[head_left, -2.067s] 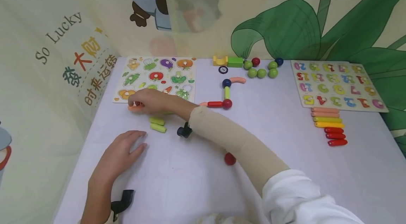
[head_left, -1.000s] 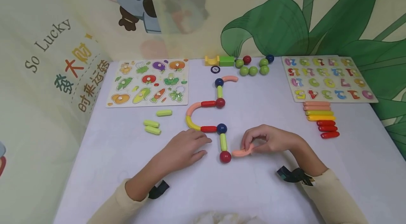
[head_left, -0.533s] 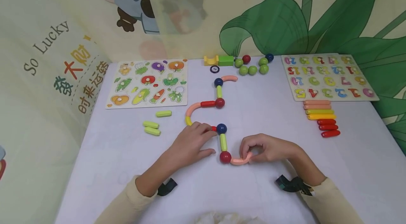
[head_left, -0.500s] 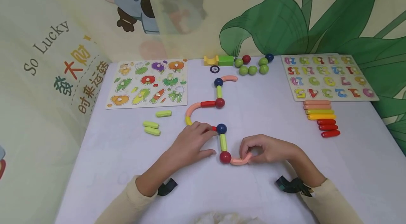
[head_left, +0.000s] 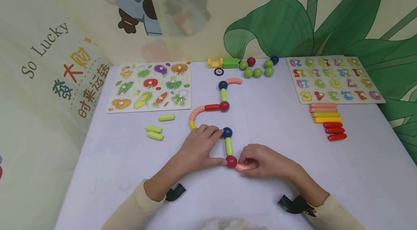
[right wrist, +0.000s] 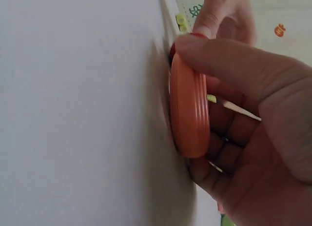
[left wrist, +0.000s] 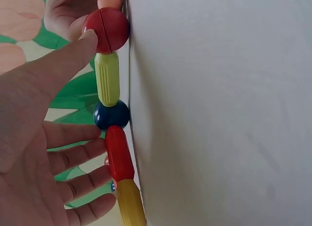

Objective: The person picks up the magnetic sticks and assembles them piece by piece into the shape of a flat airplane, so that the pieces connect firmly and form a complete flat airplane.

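Note:
My right hand (head_left: 267,161) pinches a curved salmon-coloured rod (right wrist: 189,109) with thumb and fingers, its end at a red ball (head_left: 231,162). The thumb of my left hand (head_left: 197,148) touches that ball. Its other fingers stretch along a red rod (left wrist: 119,153), fingertips right at a blue ball (head_left: 227,132). A light green rod (head_left: 228,146) joins the two balls. Beyond the left hand the chain curves through a yellow rod (left wrist: 130,201) and a salmon rod (head_left: 196,112) to another red ball (head_left: 224,106). The head view hides part of the held rod behind the right fingers.
Three light green rods (head_left: 155,136) lie left of the chain. A vegetable puzzle board (head_left: 169,107) sits back left, a number board (head_left: 329,91) back right. Below the latter lie several coloured rods (head_left: 327,119). Loose green balls (head_left: 257,72) and blocks (head_left: 230,63) line the back.
My right hand came from the left side with the curved rod, brought it to the near red ball and shifted its grip closer. My left hand moved right and up to the chain, thumb reaching the ball.

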### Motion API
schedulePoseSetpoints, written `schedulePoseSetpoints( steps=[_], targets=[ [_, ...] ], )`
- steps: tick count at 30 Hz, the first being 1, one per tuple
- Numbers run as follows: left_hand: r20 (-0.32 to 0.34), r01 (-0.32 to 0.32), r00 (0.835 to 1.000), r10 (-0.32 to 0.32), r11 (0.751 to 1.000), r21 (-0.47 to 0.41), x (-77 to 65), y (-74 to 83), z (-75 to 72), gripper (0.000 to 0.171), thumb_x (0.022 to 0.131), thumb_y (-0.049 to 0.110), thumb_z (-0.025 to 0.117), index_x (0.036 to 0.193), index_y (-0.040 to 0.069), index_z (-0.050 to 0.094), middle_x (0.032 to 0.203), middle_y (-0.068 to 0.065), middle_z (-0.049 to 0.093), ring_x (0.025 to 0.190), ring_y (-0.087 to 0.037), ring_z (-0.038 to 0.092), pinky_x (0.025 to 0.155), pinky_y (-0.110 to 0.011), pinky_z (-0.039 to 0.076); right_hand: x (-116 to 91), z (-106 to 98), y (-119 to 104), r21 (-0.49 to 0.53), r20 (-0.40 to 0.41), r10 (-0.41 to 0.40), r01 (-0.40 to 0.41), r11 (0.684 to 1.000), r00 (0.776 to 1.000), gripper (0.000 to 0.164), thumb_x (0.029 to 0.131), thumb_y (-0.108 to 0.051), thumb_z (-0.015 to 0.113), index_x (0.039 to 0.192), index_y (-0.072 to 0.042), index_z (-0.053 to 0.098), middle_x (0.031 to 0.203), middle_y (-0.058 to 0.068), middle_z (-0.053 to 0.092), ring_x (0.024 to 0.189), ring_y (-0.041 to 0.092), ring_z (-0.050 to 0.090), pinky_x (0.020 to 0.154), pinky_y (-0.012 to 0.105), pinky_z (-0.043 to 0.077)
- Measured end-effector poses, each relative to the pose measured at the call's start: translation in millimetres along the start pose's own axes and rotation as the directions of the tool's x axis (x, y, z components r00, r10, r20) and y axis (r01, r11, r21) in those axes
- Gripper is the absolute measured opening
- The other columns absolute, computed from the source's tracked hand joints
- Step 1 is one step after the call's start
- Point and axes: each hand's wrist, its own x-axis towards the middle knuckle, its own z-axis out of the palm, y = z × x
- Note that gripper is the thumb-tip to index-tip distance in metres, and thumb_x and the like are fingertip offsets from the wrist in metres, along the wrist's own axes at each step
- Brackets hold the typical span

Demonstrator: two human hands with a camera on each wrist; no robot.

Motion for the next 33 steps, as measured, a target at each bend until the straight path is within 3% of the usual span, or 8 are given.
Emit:
schedulePoseSetpoints(
  steps=[7, 14, 18, 24, 30, 33],
  targets=[
    [0.002, -0.007, 1.0, 0.007, 1.0, 0.009, -0.3, -0.9, 0.9, 0.086, 0.067, 0.066, 0.062, 0.132, 0.012, 0.046, 0.123, -0.002, 0.046, 0.112, -0.018, 0.038, 0.089, -0.035, 0.037, 2, 7, -8, -0.104, -0.025, -0.001, -0.001, 0.995, 1.0, 0.015, 0.072, -0.035, 0.075, 0.077, -0.028, 0.063, 0.059, -0.016, 0.045, 0.056, 0.002, 0.043, 0.054, 0.02, 0.039],
    [0.011, -0.012, 1.0, 0.012, 1.0, -0.005, -1.3, -1.6, 0.8, 0.086, 0.067, 0.066, 0.062, 0.132, 0.013, 0.046, 0.123, -0.002, 0.046, 0.112, -0.018, 0.038, 0.088, -0.034, 0.038, 4, 7, -15, -0.169, -0.029, 0.014, -0.018, 0.985, 0.999, 0.009, 0.078, -0.036, 0.069, 0.075, -0.029, 0.063, 0.057, -0.019, 0.042, 0.054, 0.001, 0.042, 0.053, 0.019, 0.038],
    [0.018, -0.014, 1.0, 0.014, 1.0, -0.005, -2.3, -2.4, 0.7, 0.087, 0.067, 0.066, 0.062, 0.133, 0.013, 0.045, 0.124, -0.002, 0.046, 0.112, -0.017, 0.038, 0.088, -0.034, 0.038, 6, 7, -18, -0.153, -0.035, 0.022, -0.027, 0.988, 0.999, 0.007, 0.079, -0.033, 0.069, 0.077, -0.028, 0.065, 0.06, -0.02, 0.045, 0.056, 0.001, 0.043, 0.052, 0.018, 0.04],
    [0.022, -0.018, 1.0, 0.018, 1.0, -0.01, -2.4, -2.4, 1.5, 0.085, 0.068, 0.064, 0.063, 0.134, 0.013, 0.044, 0.125, -0.002, 0.045, 0.113, -0.018, 0.037, 0.089, -0.034, 0.038, 6, 9, -20, -0.098, -0.04, 0.097, -0.101, 0.99, 0.994, 0.006, 0.078, -0.03, 0.07, 0.078, -0.025, 0.067, 0.067, -0.018, 0.049, 0.063, 0.005, 0.046, 0.054, 0.019, 0.042],
    [0.024, -0.011, 1.0, 0.011, 1.0, -0.011, -1.7, -2.2, 1.1, 0.086, 0.067, 0.064, 0.064, 0.134, 0.013, 0.044, 0.125, -0.002, 0.045, 0.113, -0.017, 0.037, 0.089, -0.034, 0.039, 0, 12, -21, -0.146, -0.096, 0.143, -0.156, 0.977, 0.985, 0.023, 0.068, -0.04, 0.077, 0.082, -0.026, 0.064, 0.07, -0.017, 0.049, 0.065, 0.004, 0.045, 0.055, 0.018, 0.041],
    [0.023, -0.006, 1.0, 0.006, 1.0, -0.015, -1.4, -2.6, 1.2, 0.086, 0.067, 0.064, 0.064, 0.134, 0.013, 0.044, 0.125, -0.002, 0.045, 0.113, -0.017, 0.038, 0.089, -0.035, 0.039, -4, 14, -21, -0.192, -0.126, 0.128, -0.151, 0.97, 0.984, 0.027, 0.064, -0.04, 0.08, 0.075, -0.026, 0.059, 0.066, -0.015, 0.046, 0.063, 0.004, 0.042, 0.052, 0.018, 0.038]
  ],
)
